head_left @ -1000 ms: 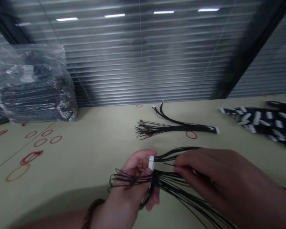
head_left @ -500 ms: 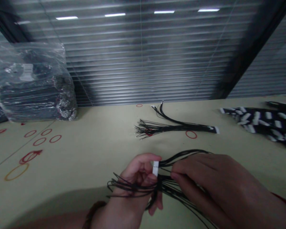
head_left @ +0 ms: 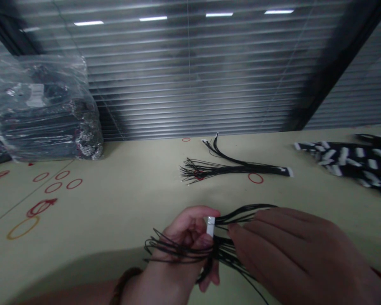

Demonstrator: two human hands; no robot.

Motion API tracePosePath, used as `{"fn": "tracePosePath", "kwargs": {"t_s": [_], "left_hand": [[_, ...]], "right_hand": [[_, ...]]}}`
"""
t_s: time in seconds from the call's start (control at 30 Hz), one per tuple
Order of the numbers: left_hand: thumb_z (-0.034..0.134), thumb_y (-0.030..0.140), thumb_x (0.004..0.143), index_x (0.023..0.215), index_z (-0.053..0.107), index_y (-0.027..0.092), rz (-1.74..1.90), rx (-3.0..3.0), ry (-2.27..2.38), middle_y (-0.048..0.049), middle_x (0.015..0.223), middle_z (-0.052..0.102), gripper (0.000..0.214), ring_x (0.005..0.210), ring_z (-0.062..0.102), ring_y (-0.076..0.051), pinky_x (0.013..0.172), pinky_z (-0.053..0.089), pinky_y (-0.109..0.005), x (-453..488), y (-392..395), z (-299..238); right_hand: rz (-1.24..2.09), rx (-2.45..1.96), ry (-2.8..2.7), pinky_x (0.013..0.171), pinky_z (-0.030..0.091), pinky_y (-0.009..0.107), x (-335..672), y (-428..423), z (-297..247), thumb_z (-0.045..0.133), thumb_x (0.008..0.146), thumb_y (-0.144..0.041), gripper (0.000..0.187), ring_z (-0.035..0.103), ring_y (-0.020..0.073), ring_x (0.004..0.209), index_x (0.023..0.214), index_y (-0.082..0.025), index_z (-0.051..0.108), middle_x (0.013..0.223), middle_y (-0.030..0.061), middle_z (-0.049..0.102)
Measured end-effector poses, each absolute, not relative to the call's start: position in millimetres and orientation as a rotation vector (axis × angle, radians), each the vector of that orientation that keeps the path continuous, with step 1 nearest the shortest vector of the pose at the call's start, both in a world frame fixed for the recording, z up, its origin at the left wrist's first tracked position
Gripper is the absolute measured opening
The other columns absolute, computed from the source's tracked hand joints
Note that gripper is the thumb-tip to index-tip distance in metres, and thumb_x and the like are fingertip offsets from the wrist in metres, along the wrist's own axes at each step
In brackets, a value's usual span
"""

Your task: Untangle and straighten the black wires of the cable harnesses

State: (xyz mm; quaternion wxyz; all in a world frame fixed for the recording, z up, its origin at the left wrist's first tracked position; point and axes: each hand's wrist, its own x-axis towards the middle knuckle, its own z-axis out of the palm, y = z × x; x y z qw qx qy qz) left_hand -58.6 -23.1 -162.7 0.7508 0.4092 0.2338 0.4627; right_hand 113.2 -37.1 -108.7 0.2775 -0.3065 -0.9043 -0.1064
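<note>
Pale tan tabletop [head_left: 114, 220] lies under grey window blinds [head_left: 190, 84]. The left hand [head_left: 184, 226] is curled tight around thin black wires [head_left: 178, 250] and a small white plastic plug [head_left: 210, 225], which stands up straight by its thumb. The wires run sideways through the grip. The right hand [head_left: 292, 258] is half open, just right of the plug, with its fingers [head_left: 241, 237] at the wires. You cannot tell if they pinch them.

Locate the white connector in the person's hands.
In the head view, lower centre, the white plastic connector sits pinched at the fingers of the left hand, with black wires running from it toward the adjacent right hand.
</note>
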Motion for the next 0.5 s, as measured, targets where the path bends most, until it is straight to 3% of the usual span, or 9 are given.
{"fn": "tracePosePath", "kwargs": {"t_s": [0.17,0.37,0.5], "left_hand": [[0.073,0.034,0.073,0.089,0.066,0.021,1.005,0.878,0.563,0.0044,0.060,0.060,0.022,0.037,0.053,-0.003,0.034,0.038,-0.007,-57.7,-22.7,-160.8],[0.069,0.034,0.078,0.092,0.065,0.022,1.027,0.938,0.520,0.0048,0.061,0.058,0.019,0.037,0.049,-0.002,0.033,0.034,-0.007,-56.7,-19.6,-165.0],[0.062,0.022,0.084,0.097,0.062,0.022,1.123,0.987,0.629,0.0044,0.066,0.057,0.014,0.041,0.050,-0.002,0.037,0.036,-0.009,-61.8,-17.2,-160.9]], "right_hand": [[-0.254,-0.859,-2.432,0.057,0.037,0.031,113.7,-34.9,-118.1,0.022,0.100,-0.024,0.046,0.051,0.0152,0.062,0.078,-0.017,0.061,0.068,0.0009,0.059],[-0.327,-0.859,-2.450,0.060,0.036,0.032,110.4,-33.3,-113.7,0.022,0.100,-0.022,0.042,0.051,0.0151,0.064,0.082,-0.017,0.060,0.072,0.0014,0.059],[-0.491,-1.034,-2.331,0.067,0.038,0.031,134.4,-39.3,-98.3,0.035,0.097,-0.028,0.026,0.055,0.0156,0.073,0.090,-0.019,0.058,0.086,0.0021,0.063]]}}
